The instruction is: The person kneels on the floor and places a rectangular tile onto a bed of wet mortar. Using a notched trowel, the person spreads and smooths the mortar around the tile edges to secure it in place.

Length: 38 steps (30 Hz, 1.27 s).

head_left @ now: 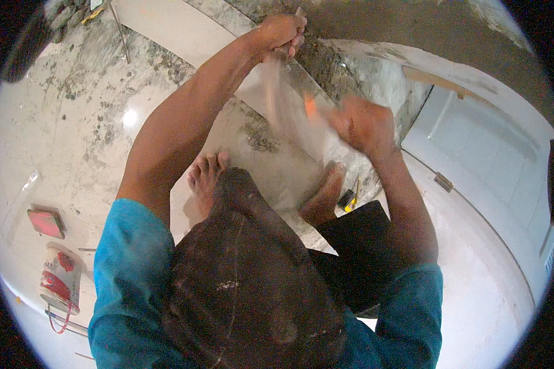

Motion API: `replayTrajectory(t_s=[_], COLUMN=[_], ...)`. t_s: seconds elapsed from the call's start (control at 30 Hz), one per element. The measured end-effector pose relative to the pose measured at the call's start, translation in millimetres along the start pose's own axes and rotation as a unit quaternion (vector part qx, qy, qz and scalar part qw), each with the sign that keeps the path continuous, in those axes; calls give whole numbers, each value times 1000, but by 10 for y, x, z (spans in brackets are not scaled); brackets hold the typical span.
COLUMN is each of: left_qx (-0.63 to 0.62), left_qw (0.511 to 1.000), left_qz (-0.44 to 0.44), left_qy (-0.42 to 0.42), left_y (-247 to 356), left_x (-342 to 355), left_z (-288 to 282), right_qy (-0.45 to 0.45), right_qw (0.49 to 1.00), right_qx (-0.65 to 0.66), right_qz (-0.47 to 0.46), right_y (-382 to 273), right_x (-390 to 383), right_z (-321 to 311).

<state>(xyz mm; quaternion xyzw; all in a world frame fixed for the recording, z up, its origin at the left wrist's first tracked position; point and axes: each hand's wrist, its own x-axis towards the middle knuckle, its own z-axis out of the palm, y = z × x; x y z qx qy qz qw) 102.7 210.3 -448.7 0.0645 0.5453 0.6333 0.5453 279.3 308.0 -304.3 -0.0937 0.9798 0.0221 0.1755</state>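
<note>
My left hand (281, 35) is at the top middle, its fingers closed round a narrow thing. A short grey end of that thing sticks out above the fist, but its kind is hidden. Lower and to the right, my right hand (366, 126) is a fist round a tool smeared by motion, with an orange part (311, 107) showing. A pale streak of blur lies between the two hands. Beneath both hands a long pale strip (178, 27) runs diagonally across the floor, beside rough grey mortar (326, 64).
My bare feet (206, 178) stand close by on the stained floor. A yellow tool (353, 203) lies by the right foot. At left are a red square thing (46, 221) and a white-and-red bucket (61, 277). A pale blue door (486, 147) is at right.
</note>
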Motion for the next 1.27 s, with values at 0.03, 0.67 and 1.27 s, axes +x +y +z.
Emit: replayTrajectory(t_s=[0.03, 0.67, 1.27], left_qx=[14, -17, 17], left_qw=[1000, 999, 997], left_qz=[10, 28, 54], left_qy=[-1, -29, -49], left_y=[11, -361, -527], left_x=[0, 153, 514], left_z=[-12, -66, -169], right_qy=[-11, 51, -69], right_qw=[995, 994, 987], right_qx=[19, 73, -36], right_qz=[96, 64, 142], right_y=[-33, -157, -82], right_x=[30, -228, 88], right_z=[-9, -417, 158])
